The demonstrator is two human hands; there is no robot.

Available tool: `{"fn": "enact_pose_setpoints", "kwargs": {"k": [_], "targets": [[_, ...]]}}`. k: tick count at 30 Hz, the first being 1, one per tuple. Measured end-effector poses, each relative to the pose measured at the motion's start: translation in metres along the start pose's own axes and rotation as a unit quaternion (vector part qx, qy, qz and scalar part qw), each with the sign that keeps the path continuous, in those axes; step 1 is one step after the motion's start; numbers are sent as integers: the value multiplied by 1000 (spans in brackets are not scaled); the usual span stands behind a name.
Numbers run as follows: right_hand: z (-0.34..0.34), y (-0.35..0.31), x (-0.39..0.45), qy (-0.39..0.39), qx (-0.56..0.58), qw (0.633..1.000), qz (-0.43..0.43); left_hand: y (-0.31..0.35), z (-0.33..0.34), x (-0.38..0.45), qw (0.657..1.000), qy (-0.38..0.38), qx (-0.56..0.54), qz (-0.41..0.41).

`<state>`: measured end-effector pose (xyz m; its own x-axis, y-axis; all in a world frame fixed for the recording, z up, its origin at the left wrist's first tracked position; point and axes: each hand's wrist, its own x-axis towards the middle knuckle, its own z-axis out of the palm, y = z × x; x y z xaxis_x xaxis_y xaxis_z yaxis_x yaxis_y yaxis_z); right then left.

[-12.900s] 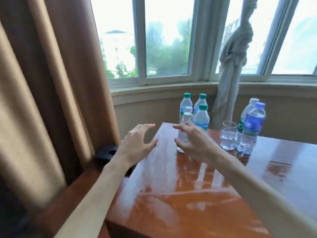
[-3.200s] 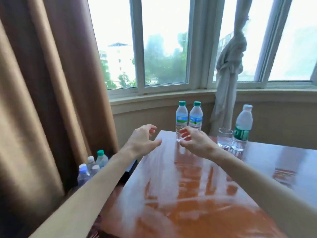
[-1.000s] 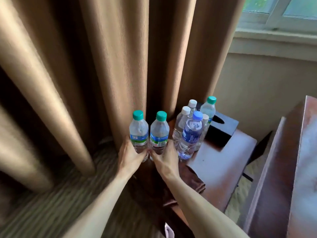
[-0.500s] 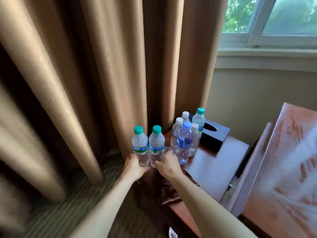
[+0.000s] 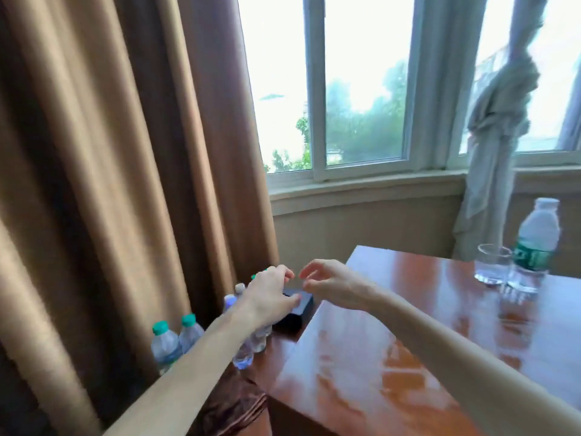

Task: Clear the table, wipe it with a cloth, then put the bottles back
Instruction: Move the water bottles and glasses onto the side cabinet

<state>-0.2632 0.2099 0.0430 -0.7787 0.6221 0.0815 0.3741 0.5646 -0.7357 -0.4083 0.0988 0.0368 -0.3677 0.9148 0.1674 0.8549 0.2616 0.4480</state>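
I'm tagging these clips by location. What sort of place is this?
Probably a hotel room or sitting room: a bay window with heavy curtains, a glossy wooden table, bottled water.

The shiny brown table (image 5: 393, 357) has one water bottle (image 5: 536, 243) and a glass (image 5: 492, 264) standing close together at its far side. The low side table (image 5: 279, 341) holds more bottles (image 5: 166, 343) and a black box (image 5: 295, 311).

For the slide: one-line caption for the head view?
Empty left hand and right hand swing toward the table, where one bottle and a glass remain.
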Motion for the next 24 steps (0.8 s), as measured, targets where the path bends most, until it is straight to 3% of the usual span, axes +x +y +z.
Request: {"fn": "enact_pose_setpoints", "kwargs": {"k": [6, 12, 16, 20, 24], "targets": [[-168, 137, -105, 225, -32, 971, 81, 160, 73, 64, 978, 6, -136, 155], [-258, 270, -157, 394, 13, 890, 229, 267, 192, 150, 964, -46, -198, 169], [-281, 329, -133, 400, 55, 871, 281, 304, 259, 197, 968, -66, -200, 136], [-278, 360, -91, 382, 89, 883, 259, 325, 305, 237, 971, -64, -195, 119], [-266, 374, -69, 422, 59, 870, 249, 338, 334, 252, 968, -54, -217, 111]]}}
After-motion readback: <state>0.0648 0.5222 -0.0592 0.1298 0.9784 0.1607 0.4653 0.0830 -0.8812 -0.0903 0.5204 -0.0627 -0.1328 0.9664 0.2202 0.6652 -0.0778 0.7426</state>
